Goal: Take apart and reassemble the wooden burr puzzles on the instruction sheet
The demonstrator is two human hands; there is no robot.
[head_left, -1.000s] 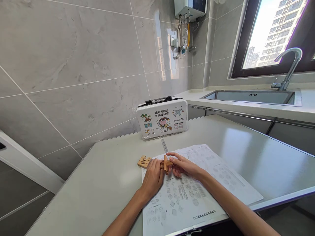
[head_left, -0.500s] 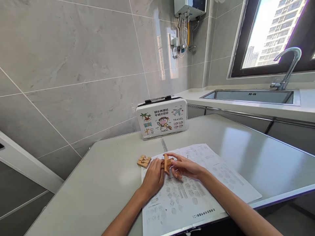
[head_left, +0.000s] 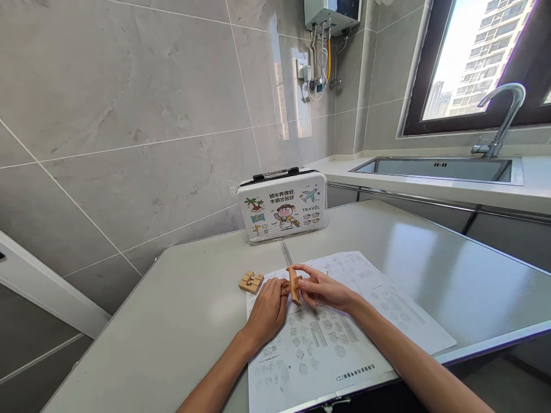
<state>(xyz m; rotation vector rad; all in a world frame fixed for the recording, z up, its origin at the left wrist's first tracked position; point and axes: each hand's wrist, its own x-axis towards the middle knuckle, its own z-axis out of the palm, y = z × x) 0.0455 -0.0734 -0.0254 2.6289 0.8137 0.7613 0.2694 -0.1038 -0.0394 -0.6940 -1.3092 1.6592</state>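
My left hand [head_left: 270, 306] is closed on one end of a light-brown wooden puzzle piece, most of it hidden by the fingers. Crossing it is another wooden puzzle piece [head_left: 294, 287], a notched bar tilted nearly upright. With thumb and fingertips, my right hand [head_left: 323, 288] grips this crossing bar from the right side. Just left of my left hand, several notched wooden pieces [head_left: 251, 281] lie together on the table. Beneath both hands is a printed sheet [head_left: 321, 367] with small diagrams.
A white case with cartoon prints [head_left: 284, 209] stands at the back of the pale table [head_left: 172, 321], near the tiled wall. On the right are a counter with a sink [head_left: 443, 167] and a faucet [head_left: 505, 115]. A water heater [head_left: 332, 16] hangs above.
The crossing wooden bar has turned slightly and shifted a little to the right between my hands. My right fingers have moved slightly around it. The loose pieces lie unchanged.
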